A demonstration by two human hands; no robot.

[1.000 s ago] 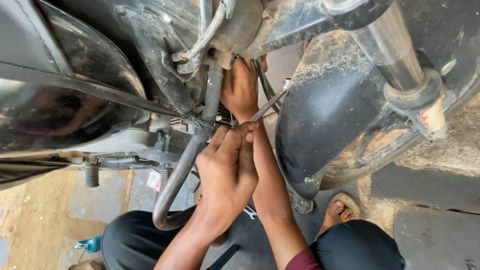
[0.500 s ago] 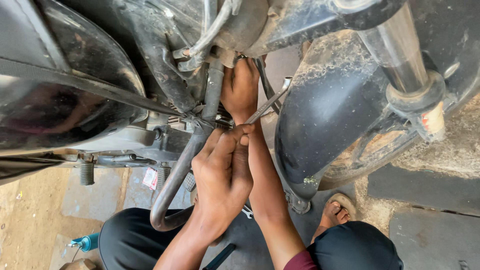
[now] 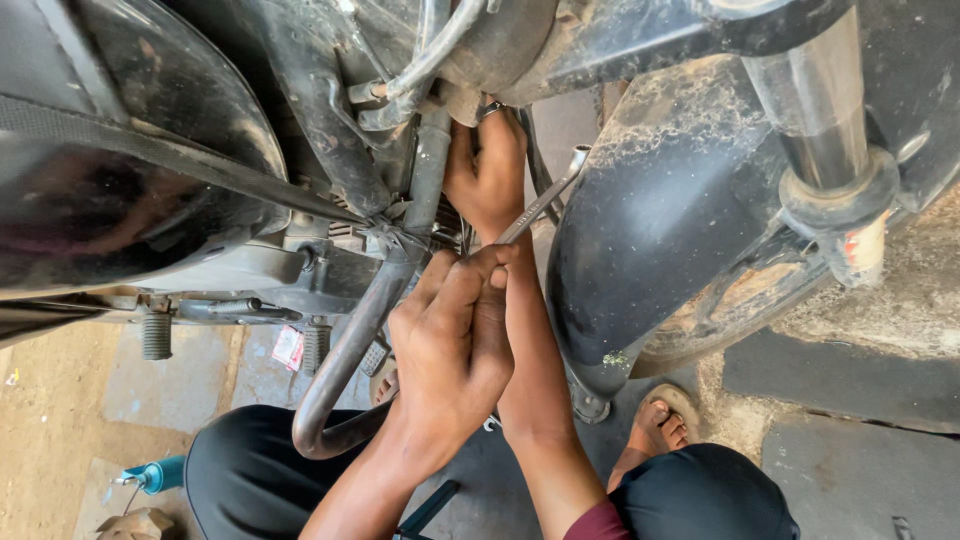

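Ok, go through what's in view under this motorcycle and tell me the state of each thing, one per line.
Left hand: closed, pinching the spanner's lower end.
Right hand: reached up against the frame; what it grips is hidden.
Spanner: slanted, ring end up and free.
Front mudguard: black, caked with dried mud.
Exhaust pipe: curved, dull and dirty.
Fork tube: shiny, with a rubber seal.

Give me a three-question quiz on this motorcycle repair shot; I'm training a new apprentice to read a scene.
1. True or false: the left hand holds one end of the slim metal wrench.
2. Where is the right hand? A) on the ground B) up under the engine beside the front mudguard C) on the fork tube
3. What colour is the bottle on the ground at lower left?

Key: 1 true; 2 B; 3 blue.
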